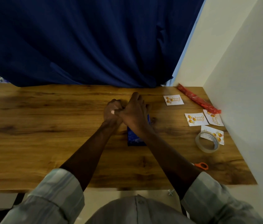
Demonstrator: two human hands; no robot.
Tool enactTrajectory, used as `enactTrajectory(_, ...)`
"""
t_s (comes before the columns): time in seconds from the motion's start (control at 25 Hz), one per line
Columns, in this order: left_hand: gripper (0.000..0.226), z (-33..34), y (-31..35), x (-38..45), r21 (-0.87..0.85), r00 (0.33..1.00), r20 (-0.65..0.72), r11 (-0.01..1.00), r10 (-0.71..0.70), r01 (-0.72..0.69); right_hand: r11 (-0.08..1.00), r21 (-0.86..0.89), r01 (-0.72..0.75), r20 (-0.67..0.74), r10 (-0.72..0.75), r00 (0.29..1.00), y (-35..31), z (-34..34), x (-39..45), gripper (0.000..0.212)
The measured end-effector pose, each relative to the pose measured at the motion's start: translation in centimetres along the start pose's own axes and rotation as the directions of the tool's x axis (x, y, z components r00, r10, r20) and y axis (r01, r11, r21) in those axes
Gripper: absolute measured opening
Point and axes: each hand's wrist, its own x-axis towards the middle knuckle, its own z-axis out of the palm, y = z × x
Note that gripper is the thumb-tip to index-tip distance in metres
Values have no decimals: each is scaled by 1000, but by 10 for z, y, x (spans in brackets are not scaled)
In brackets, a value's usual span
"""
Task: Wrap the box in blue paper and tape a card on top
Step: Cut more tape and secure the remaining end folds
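Observation:
The box [136,138], wrapped in dark blue patterned paper, lies at the middle of the wooden table [46,126] with its near end showing between my forearms. My left hand [112,113] grips its far left part with curled fingers. My right hand [134,111] lies over the top, fingers reaching over the far end and thumb crossing to the left hand. Most of the box is hidden under both hands. Several white cards with orange ornaments lie to the right, the closest one [173,99] far right of the hands.
A clear tape roll [207,142] rests partly on a card [214,133] near the right edge. Orange-handled scissors [201,166] peek out beside my right forearm. A red paper roll [197,99] lies by the white wall [248,78]. A blue curtain [87,42] hangs behind the table.

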Motion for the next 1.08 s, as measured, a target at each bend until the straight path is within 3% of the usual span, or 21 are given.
enactTrajectory(0.08, 18, -11, 10, 8, -116, 975, -201, 991, -89, 67, 957, 279, -81, 11, 81, 997, 11, -4, 3, 71)
enactTrajectory(0.16, 17, -22, 11, 7, -160, 960, -222, 977, -171, 137, 831, 522, -194, 35, 206, 978, 35, -6, 12, 50)
enactTrajectory(0.24, 18, -18, 0, 6, -251, 952, -80, 930, -296, 268, 754, 542, -372, 108, 376, 920, 74, -4, 21, 36)
enactTrajectory(0.32, 25, -10, -14, 6, -481, 887, 212, 746, -411, 461, 672, 462, -579, 267, 517, 813, 113, -4, 23, 33)
enactTrajectory(0.4, 32, 0, -22, 4, -573, 800, 440, 559, -407, 599, 584, 419, -695, 446, 534, 718, 132, -3, 21, 29)
enactTrajectory(0.48, 38, 13, -25, 2, -584, 780, 521, 521, -347, 622, 602, 388, -698, 541, 465, 701, 134, -4, 21, 24)
enactTrajectory(0.6, 37, 25, -20, -2, -627, 813, 493, 521, -311, 579, 645, 399, -652, 550, 400, 733, 135, 2, 22, 28)
enactTrajectory(0.68, 34, 26, -16, -3, -710, 850, 419, 470, -319, 525, 601, 494, -629, 522, 373, 767, 138, 2, 21, 27)
enactTrajectory(0.76, 27, 24, -14, -4, -813, 901, 334, 399, -278, 425, 541, 632, -555, 463, 311, 830, 143, -1, 20, 32)
enactTrajectory(0.84, 27, 15, -6, -6, -886, 950, 234, 356, -206, 296, 550, 689, -472, 406, 247, 880, 144, -9, 20, 36)
enactTrajectory(1.08, 39, -6, 6, -7, -859, 999, 20, 511, 29, 2, 561, 771, -300, 277, 128, 952, 138, -29, 20, 28)
